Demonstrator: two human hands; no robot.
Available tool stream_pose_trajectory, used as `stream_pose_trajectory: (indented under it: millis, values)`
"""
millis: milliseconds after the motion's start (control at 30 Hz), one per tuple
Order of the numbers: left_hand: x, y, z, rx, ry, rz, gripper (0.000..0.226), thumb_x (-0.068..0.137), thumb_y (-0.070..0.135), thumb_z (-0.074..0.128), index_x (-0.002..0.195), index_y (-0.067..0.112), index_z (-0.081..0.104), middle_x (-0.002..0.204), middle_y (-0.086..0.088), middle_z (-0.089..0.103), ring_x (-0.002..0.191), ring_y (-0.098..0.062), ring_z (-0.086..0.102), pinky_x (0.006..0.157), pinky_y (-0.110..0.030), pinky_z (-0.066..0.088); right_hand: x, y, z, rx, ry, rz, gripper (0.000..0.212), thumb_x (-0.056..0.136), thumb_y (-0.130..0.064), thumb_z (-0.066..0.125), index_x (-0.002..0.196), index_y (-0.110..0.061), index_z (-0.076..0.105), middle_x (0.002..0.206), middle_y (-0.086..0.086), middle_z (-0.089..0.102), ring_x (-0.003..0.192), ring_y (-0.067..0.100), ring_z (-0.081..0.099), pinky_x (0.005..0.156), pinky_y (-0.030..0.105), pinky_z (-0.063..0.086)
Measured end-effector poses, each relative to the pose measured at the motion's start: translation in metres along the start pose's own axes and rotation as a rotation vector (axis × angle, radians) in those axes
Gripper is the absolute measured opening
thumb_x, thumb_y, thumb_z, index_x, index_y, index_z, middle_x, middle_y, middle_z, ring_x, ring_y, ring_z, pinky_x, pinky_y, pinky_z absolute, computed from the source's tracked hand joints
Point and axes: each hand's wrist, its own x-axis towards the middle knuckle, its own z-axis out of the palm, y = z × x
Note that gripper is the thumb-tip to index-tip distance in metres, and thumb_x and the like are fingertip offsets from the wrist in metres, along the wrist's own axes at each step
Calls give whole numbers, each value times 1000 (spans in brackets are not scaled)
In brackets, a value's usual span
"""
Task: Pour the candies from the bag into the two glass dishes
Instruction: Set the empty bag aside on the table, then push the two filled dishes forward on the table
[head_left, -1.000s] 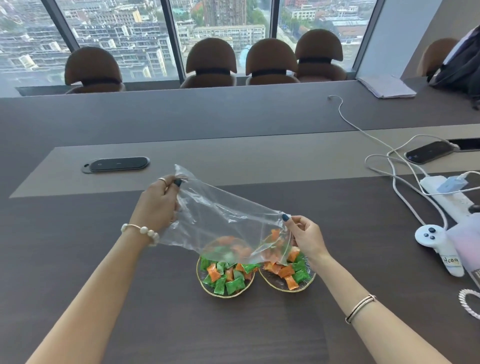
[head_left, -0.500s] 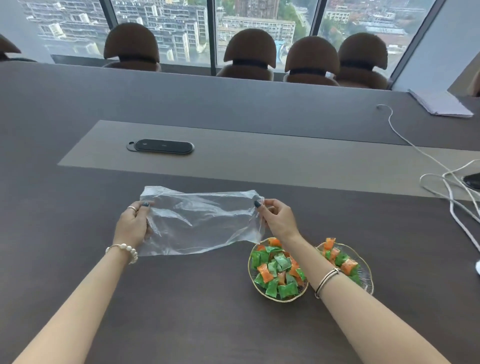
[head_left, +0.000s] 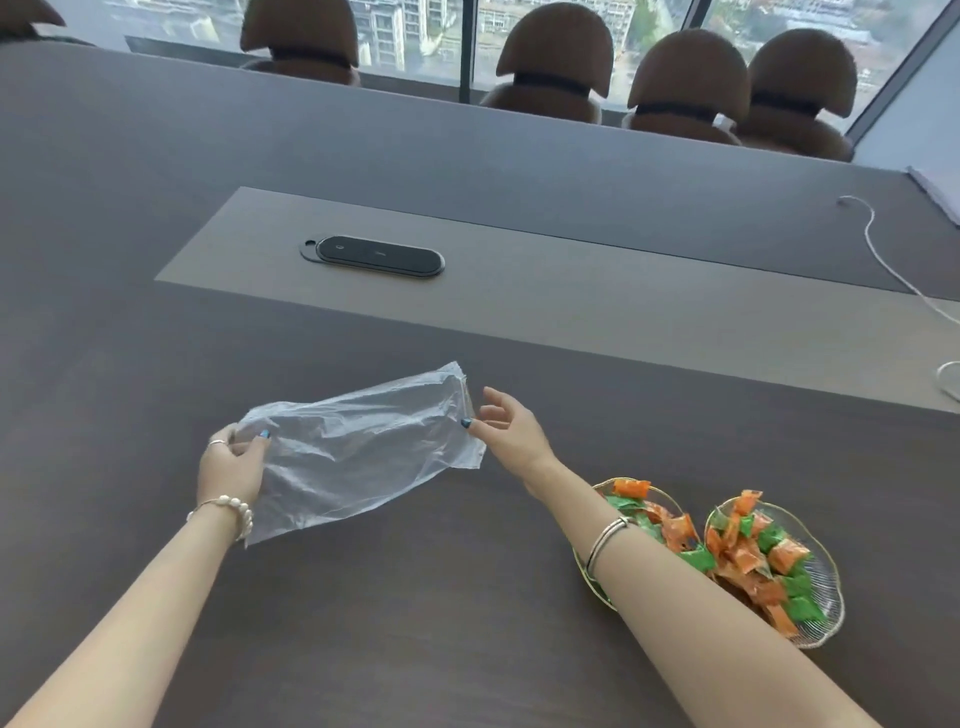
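The clear plastic bag (head_left: 363, 447) is empty and lies slanted and crumpled low over the dark table. My left hand (head_left: 231, 467) pinches its left end between thumb and fingers. My right hand (head_left: 511, 428) is at the bag's right edge with fingers spread; only the thumb tip touches the plastic. Two gold-rimmed glass dishes sit to the right, apart from the bag. The left dish (head_left: 607, 484) is partly hidden under my right forearm. The right dish (head_left: 827, 587) is fully visible. Both hold orange and green wrapped candies (head_left: 748, 551).
A black oval panel (head_left: 376, 255) sits in the lighter centre strip of the table. A white cable (head_left: 883, 254) trails along the right side, and papers (head_left: 937, 192) lie at the far right. Brown chairs (head_left: 553, 57) line the far edge by the window.
The empty bag moved from above the dishes to the left and down toward the table. My right hand opened its grip on the bag's right edge. The left hand kept hold.
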Motion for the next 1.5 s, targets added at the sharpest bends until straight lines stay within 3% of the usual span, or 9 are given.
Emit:
stream_pose_trajectory:
  millis: [67,167,467,700,833,1067,1167,1300,1500]
  values:
    - [-3,4,3,129,42,38,60,85,28,59,137,7,39,128,-24,53,123,-38,43,109,-44,31,-4,7,-6,-2,25,5,65,79,-31,67,138,-26,41,124,-1,54,116,16,55,94,32,47]
    - [-21,32,11,226,87,171,55,86,24,58,136,8,42,140,-26,37,132,-40,28,110,-46,25,-14,15,-24,30,74,-11,61,80,-31,66,136,-28,44,124,-2,57,116,15,57,97,33,47]
    - [-114,112,85,53,-333,501,24,88,18,55,110,11,60,115,-12,58,102,-23,56,94,-35,44,-84,30,-112,168,253,-45,42,84,-26,66,124,-29,53,114,-2,65,105,11,62,85,30,53]
    - [-194,76,168,288,-661,444,31,87,17,55,118,13,55,106,-8,60,90,-17,54,86,-26,41,-168,118,-154,281,468,112,30,84,-13,65,110,-27,62,104,5,68,99,17,64,78,27,52]
    - [-217,42,198,365,-728,254,41,89,20,51,127,9,47,90,-1,56,87,-21,55,88,-35,49,-185,158,-159,334,609,178,26,84,-7,62,103,-24,64,97,6,67,90,18,63,80,32,51]
    - [-240,26,218,214,-754,114,22,90,9,47,111,15,49,97,-7,58,81,-19,62,49,-21,54,-196,196,-208,196,1131,285,21,81,-15,64,102,-17,61,78,3,51,75,25,52,72,35,43]
    - [-243,26,219,171,-723,100,22,89,2,44,104,16,49,94,-8,58,76,-16,62,44,-17,53,-194,208,-226,237,1044,406,35,81,-22,65,115,-19,57,91,4,58,80,26,59,81,41,50]
    - [-246,28,221,147,-721,107,30,87,-2,43,112,12,51,97,-13,59,70,-12,62,47,-18,55,-184,206,-241,330,831,409,30,84,-10,63,114,-9,61,81,11,68,70,21,64,60,26,57]
    - [-244,41,226,47,-693,59,31,88,-1,42,114,14,50,89,-7,59,58,-10,68,54,-23,58,-166,201,-256,360,809,387,25,82,3,55,103,-6,65,74,12,69,48,9,65,48,17,55]
